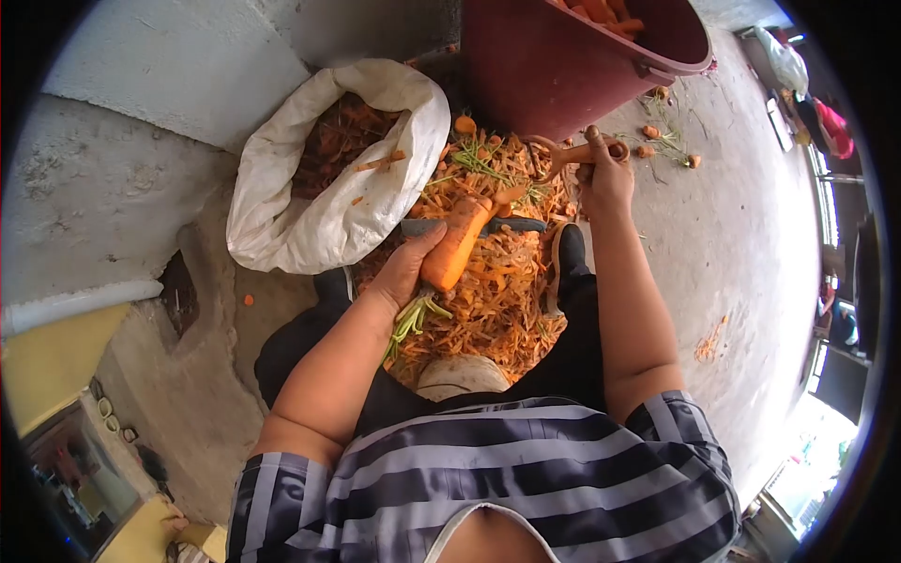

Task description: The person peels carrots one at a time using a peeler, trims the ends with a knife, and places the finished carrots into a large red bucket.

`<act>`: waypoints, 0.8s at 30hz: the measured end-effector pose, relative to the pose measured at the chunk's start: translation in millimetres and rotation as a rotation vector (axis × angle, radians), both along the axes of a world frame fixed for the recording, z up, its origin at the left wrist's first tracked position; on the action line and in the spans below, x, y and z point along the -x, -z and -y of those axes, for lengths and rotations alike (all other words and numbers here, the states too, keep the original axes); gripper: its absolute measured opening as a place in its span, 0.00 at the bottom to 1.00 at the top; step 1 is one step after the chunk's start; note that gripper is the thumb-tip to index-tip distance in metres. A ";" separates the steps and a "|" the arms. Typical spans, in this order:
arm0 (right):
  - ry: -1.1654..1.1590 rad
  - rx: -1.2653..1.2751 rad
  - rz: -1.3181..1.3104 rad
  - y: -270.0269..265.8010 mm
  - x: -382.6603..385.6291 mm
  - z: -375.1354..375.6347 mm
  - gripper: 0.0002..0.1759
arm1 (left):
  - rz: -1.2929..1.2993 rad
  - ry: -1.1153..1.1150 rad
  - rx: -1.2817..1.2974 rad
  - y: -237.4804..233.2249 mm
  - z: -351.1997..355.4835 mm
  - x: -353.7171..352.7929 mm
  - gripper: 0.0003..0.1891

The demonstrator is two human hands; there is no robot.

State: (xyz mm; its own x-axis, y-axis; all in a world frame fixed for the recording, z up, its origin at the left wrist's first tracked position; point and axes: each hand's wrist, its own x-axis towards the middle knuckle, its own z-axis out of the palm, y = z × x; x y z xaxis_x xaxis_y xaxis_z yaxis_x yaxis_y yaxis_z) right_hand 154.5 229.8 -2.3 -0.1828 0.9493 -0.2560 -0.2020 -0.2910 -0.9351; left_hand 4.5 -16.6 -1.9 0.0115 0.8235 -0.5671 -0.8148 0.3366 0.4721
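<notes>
- The sack [427,103] gaped at the far left.
- My left hand [404,267] was clamped on the carrot [455,246], mid-scene above the peelings [502,281]; a firm hold low by the greens [419,314] seemed right, leaving the far end free.
- My right hand [608,176] was wrapped round the peeler [561,158], apart from the carrot; light strokes clear of my left hand seemed best.

Bucket [563,80] cut off, left hand [405,266] partly hidden

Carrot [458,246] over peelings [507,291], sack [343,220] left
</notes>
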 end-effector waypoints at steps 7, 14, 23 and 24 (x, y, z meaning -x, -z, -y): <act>-0.315 0.158 -0.040 -36.8 32.4 90.1 0.14 | -0.018 -0.110 0.061 21.0 -10.8 -5.9 0.24; -0.232 0.084 0.343 -46.0 41.1 73.9 0.13 | -0.043 0.154 0.062 17.6 -7.8 -18.2 0.23; -0.132 0.062 -0.014 -36.7 31.3 53.3 0.14 | -0.002 -0.024 0.101 -4.4 -11.2 -12.5 0.24; -0.222 0.093 -0.043 -39.2 32.8 66.2 0.14 | -0.006 -0.038 0.107 -3.9 -12.1 -12.6 0.24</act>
State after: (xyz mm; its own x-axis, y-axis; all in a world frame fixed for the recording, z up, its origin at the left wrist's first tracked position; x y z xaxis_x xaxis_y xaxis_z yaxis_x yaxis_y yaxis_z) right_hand 121.7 163.7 36.9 -0.3972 0.8573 -0.3276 -0.1627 -0.4171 -0.8942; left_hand 17.1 -4.5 1.9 -0.0221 0.7579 -0.6520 -0.8253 0.3543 0.4398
